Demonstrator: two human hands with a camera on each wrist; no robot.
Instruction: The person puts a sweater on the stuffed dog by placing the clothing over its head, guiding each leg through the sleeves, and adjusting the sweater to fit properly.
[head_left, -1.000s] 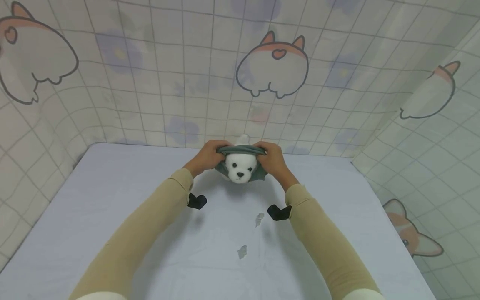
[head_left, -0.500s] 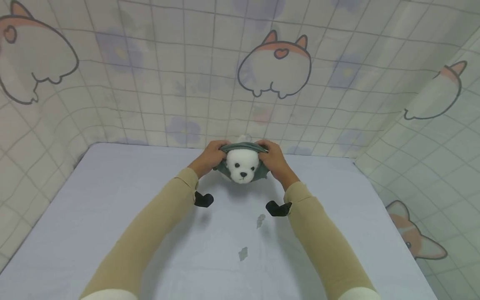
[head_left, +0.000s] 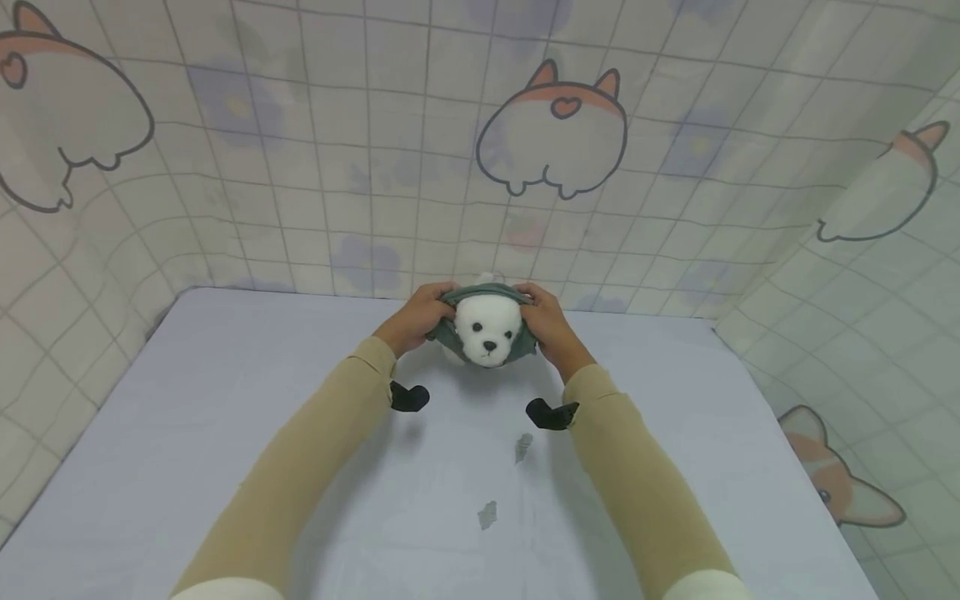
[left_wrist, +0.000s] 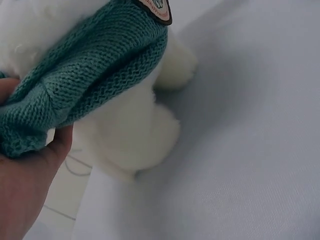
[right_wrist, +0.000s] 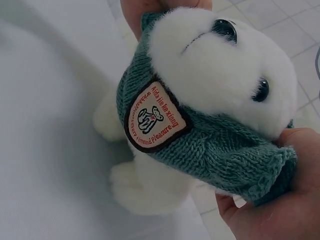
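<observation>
A white plush dog (head_left: 487,323) with dark eyes and nose sits at the far edge of the table, facing me. Around its head and neck is a green knitted sweater (head_left: 492,289), stretched sideways, bearing a badge (right_wrist: 156,116) below the dog's chin in the right wrist view. My left hand (head_left: 417,317) grips the sweater's opening at one side of the head. On the other side, my right hand (head_left: 551,323) holds the opposite edge, thumb and fingers around the knit. White paws (right_wrist: 142,187) show below the sweater; the back of the dog is hidden.
The white-covered table (head_left: 247,400) meets a patterned curtain (head_left: 360,150) behind the dog, with more curtain at both sides. Two small grey patches (head_left: 487,515) mark the tabletop nearer me. Black wrist mounts (head_left: 552,414) stick out from the sleeves.
The sweater's upper edge has slid back over the dog's head, baring more of its forehead. Both hands keep their grip, and the dog appears slightly farther right.
</observation>
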